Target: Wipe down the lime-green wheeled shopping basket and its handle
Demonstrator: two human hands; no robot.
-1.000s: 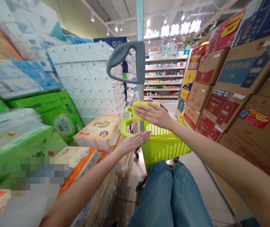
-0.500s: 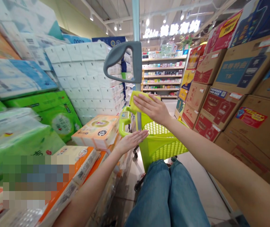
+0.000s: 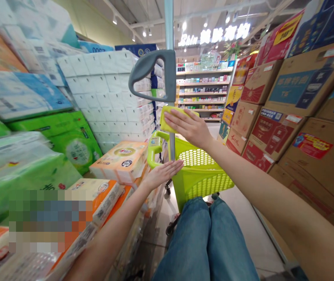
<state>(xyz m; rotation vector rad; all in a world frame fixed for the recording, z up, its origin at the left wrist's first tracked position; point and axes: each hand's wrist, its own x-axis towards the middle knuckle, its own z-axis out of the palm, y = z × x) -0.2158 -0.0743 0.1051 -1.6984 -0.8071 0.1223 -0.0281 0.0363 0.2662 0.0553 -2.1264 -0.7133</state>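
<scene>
A grey vertical pole with a dark grey loop handle stands in front of me, beside a lime-green shopping cart. My right hand holds a folded yellow cloth against the pole below the loop, fingers stretched flat over it. Lower down, my left hand is open, palm down, fingers straight and close together. Its fingertips reach the foot of the visible pole, at the cart's near edge; whether they touch is unclear. The cart's green handle is left of the pole.
Tissue packs are piled along the left, with white stacked packs behind. Cardboard cartons are stacked on the right. Shelves of small goods stand at the back. My knees are below the cart.
My right hand and the yellow cloth have moved slightly up along the pole. My left hand has stayed almost in place.
</scene>
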